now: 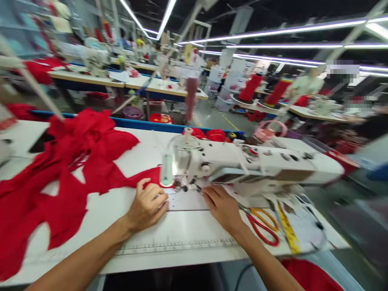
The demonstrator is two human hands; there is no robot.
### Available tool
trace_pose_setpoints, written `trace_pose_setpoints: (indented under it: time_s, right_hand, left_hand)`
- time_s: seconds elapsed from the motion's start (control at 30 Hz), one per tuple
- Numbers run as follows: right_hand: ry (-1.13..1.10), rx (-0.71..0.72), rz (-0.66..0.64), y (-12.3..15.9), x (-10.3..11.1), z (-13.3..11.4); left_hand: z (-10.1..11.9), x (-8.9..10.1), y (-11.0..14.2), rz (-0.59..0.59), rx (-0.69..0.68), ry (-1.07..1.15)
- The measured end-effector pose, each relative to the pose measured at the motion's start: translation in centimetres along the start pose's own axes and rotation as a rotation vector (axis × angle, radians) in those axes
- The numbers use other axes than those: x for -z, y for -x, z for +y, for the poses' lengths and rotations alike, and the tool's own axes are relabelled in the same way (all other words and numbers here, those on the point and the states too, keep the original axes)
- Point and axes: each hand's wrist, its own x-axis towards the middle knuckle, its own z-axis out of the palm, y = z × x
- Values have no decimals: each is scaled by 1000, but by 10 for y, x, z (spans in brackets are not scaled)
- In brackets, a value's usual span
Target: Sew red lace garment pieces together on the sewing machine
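Observation:
A white sewing machine (pixel 257 163) stands on a white table (pixel 169 234). Red fabric (pixel 63 169) lies in a long heap across the table's left half, and one end reaches the needle. My left hand (pixel 148 204) rests on the table just left of the needle plate, fingers curled, its thumb at the edge of the red fabric. My right hand (pixel 221 206) lies on the plate's right side, under the machine head, with its fingers reaching toward the needle. What the fingertips hold, if anything, is blurred.
Scissors with red and orange handles (pixel 263 224) and a yellow tape measure (pixel 287 230) lie right of my right hand. Red thread cones (pixel 251 87) and other sewing tables (pixel 127 83) stand behind. More red cloth (pixel 309 275) lies below the table's front edge.

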Motion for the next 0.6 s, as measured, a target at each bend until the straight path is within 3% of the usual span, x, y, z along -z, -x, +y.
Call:
trace_pose_setpoints:
  time_s: [0.13, 0.3, 0.4, 0.6]
  right_hand:
    - [-156, 236, 117, -2, -15, -30]
    - [-93, 477, 168, -3, -34, -40]
    - [-79, 489, 212, 1, -32, -40]
    - [-231, 400, 242, 3, -32, -46]
  left_hand:
    - [3, -1, 4, 8, 92, 33]
    - [-15, 12, 0, -34, 408, -59]
    - [-46, 34, -7, -39, 656, -101]
    - [-131, 95, -19, -76, 1123, -250]
